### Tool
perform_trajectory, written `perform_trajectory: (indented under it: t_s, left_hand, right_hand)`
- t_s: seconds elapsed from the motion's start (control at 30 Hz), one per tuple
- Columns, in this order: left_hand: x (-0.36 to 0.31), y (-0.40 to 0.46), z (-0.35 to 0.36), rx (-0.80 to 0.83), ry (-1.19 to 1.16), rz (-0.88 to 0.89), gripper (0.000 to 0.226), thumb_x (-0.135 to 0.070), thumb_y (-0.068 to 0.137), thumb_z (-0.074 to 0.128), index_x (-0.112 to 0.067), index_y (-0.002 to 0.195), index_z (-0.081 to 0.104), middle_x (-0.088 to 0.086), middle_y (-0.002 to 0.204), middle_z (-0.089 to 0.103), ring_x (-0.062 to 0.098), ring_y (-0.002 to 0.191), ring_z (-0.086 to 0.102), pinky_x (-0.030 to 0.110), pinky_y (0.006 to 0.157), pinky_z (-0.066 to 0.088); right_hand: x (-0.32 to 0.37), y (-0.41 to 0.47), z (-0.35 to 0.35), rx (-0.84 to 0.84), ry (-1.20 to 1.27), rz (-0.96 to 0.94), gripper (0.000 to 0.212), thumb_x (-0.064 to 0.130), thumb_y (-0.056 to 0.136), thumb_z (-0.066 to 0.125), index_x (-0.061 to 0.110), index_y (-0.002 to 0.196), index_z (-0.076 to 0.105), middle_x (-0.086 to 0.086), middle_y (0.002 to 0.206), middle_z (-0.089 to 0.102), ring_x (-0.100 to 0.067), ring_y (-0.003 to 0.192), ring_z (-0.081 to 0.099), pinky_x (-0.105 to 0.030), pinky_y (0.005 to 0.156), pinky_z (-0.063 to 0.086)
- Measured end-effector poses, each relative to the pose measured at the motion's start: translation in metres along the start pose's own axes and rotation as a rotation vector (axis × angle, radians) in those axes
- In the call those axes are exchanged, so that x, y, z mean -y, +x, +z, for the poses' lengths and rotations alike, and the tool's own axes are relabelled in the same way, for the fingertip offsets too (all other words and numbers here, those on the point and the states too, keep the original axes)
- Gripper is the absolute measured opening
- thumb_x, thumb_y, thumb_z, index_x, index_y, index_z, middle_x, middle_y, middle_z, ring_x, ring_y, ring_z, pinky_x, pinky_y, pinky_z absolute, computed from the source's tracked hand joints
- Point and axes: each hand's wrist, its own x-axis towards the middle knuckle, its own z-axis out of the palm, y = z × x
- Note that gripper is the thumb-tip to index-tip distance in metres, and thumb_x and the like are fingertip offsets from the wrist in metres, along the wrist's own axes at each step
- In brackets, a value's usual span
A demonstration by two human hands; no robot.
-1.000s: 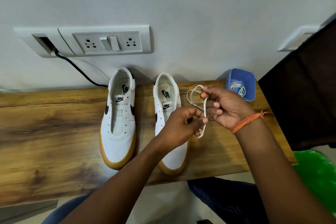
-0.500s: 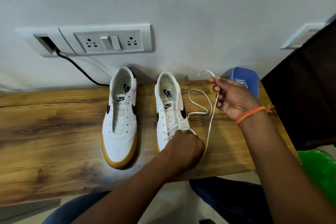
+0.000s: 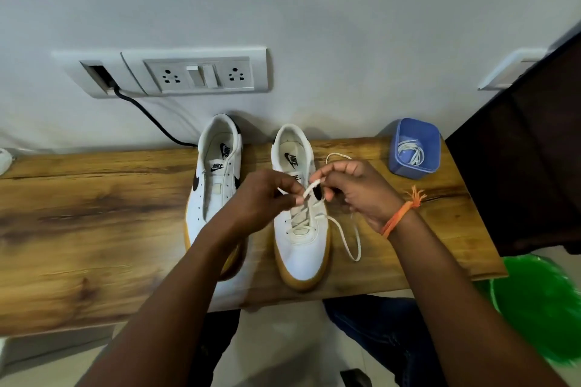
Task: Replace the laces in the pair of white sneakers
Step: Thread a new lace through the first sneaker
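Right now both hands pinch the thin white shoelace (image 3: 309, 191) above the right white sneaker with the tan rubber sole (image 3: 301, 223), which stands on the brown wooden shelf (image 3: 94, 214). The left hand (image 3: 261, 198) holds one end and the right hand (image 3: 355, 188) holds the other. A loose loop lies on the wood just beside the shoe, so a hard pull could make one end too short. A small tug might also slide the shoe.

I count two sneakers; the left white sneaker (image 3: 217, 173) looks to have no lace. One blue plastic box (image 3: 414, 148) holds another white lace.
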Motion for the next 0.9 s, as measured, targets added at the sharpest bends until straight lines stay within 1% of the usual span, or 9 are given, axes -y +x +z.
perform_trajectory:
  t_s: [0.07, 0.2, 0.27, 0.37, 0.43, 0.5, 0.67, 0.8, 0.9]
  left_hand:
    - [0.002, -0.007, 0.002, 0.025, 0.101, 0.023, 0.013, -0.016, 0.088, 0.073, -0.027, 0.081, 0.072, -0.004, 0.086, 0.072, 0.01, 0.083, 0.065, 0.024, 0.074, 0.053]
    - [0.003, -0.024, -0.01, 0.101, -0.037, -0.146, 0.014, -0.021, 0.098, 0.06, -0.018, 0.089, 0.07, -0.003, 0.085, 0.073, 0.018, 0.088, 0.067, 0.044, 0.089, 0.054]
    - [0.004, -0.034, -0.013, 0.111, -0.118, -0.193, 0.015, -0.016, 0.098, 0.058, -0.013, 0.089, 0.069, -0.002, 0.078, 0.071, 0.016, 0.079, 0.064, 0.039, 0.083, 0.052]
    - [0.004, -0.046, -0.012, -0.04, -0.141, -0.272, 0.014, -0.012, 0.096, 0.06, -0.011, 0.086, 0.07, 0.001, 0.071, 0.071, 0.008, 0.066, 0.061, 0.025, 0.067, 0.051]
    - [0.005, -0.046, -0.011, -0.129, -0.098, -0.311, 0.014, -0.011, 0.094, 0.062, -0.012, 0.083, 0.07, 0.001, 0.071, 0.073, 0.002, 0.058, 0.059, 0.015, 0.057, 0.047]
    - [0.005, -0.038, -0.012, -0.123, -0.116, -0.317, 0.01, -0.011, 0.093, 0.065, -0.011, 0.084, 0.071, 0.001, 0.072, 0.074, 0.006, 0.057, 0.061, 0.018, 0.057, 0.048]
    - [-0.001, -0.012, -0.018, -0.018, -0.29, -0.261, 0.014, -0.005, 0.086, 0.073, -0.004, 0.09, 0.059, 0.007, 0.07, 0.074, 0.012, 0.054, 0.062, 0.019, 0.051, 0.048]
    - [0.002, -0.002, -0.02, -0.008, -0.439, -0.298, 0.031, -0.008, 0.085, 0.075, -0.009, 0.097, 0.046, 0.01, 0.069, 0.073, 0.017, 0.056, 0.066, 0.022, 0.05, 0.051]
    - [0.005, -0.001, -0.02, -0.065, -0.483, -0.392, 0.028, -0.016, 0.086, 0.075, -0.008, 0.098, 0.052, 0.014, 0.078, 0.075, 0.021, 0.061, 0.068, 0.029, 0.055, 0.055]
  right_hand:
    - [-0.001, -0.007, -0.003, 0.01, 0.031, 0.026, 0.024, 0.003, 0.096, 0.047, -0.002, 0.094, 0.071, -0.005, 0.055, 0.052, -0.012, 0.045, 0.034, -0.018, 0.038, 0.026]
    - [-0.009, -0.018, 0.002, -0.079, -0.146, 0.015, 0.023, 0.001, 0.094, 0.049, -0.001, 0.091, 0.071, -0.006, 0.054, 0.052, -0.005, 0.041, 0.04, -0.013, 0.04, 0.031]
    - [-0.019, -0.019, 0.005, -0.073, -0.182, 0.014, 0.021, 0.001, 0.093, 0.05, 0.001, 0.091, 0.072, -0.006, 0.056, 0.055, -0.001, 0.043, 0.045, -0.012, 0.046, 0.036]
    - [-0.032, -0.012, 0.007, -0.022, -0.333, 0.015, 0.019, 0.003, 0.088, 0.055, 0.009, 0.088, 0.073, -0.003, 0.06, 0.066, -0.006, 0.053, 0.059, -0.023, 0.06, 0.047]
    - [-0.035, -0.004, 0.008, -0.083, -0.501, -0.048, 0.017, 0.007, 0.082, 0.064, 0.017, 0.087, 0.076, 0.004, 0.069, 0.072, -0.006, 0.064, 0.065, -0.024, 0.065, 0.052]
    - [-0.033, -0.001, 0.009, -0.175, -0.558, -0.176, 0.016, 0.011, 0.08, 0.071, 0.022, 0.091, 0.077, 0.009, 0.082, 0.073, -0.001, 0.075, 0.065, -0.018, 0.07, 0.051]
    - [-0.024, 0.001, 0.026, 0.115, -0.256, -0.295, 0.029, 0.005, 0.086, 0.07, 0.011, 0.115, 0.071, 0.006, 0.104, 0.074, -0.003, 0.099, 0.068, -0.018, 0.086, 0.052]
    - [-0.023, 0.008, 0.031, 0.073, -0.112, -0.275, 0.018, -0.001, 0.084, 0.07, 0.003, 0.1, 0.075, 0.001, 0.09, 0.077, -0.007, 0.085, 0.072, -0.016, 0.076, 0.053]
    - [-0.033, 0.014, 0.025, -0.049, -0.4, -0.332, 0.008, 0.008, 0.083, 0.074, 0.013, 0.087, 0.078, 0.004, 0.08, 0.075, -0.008, 0.076, 0.07, -0.027, 0.073, 0.056]
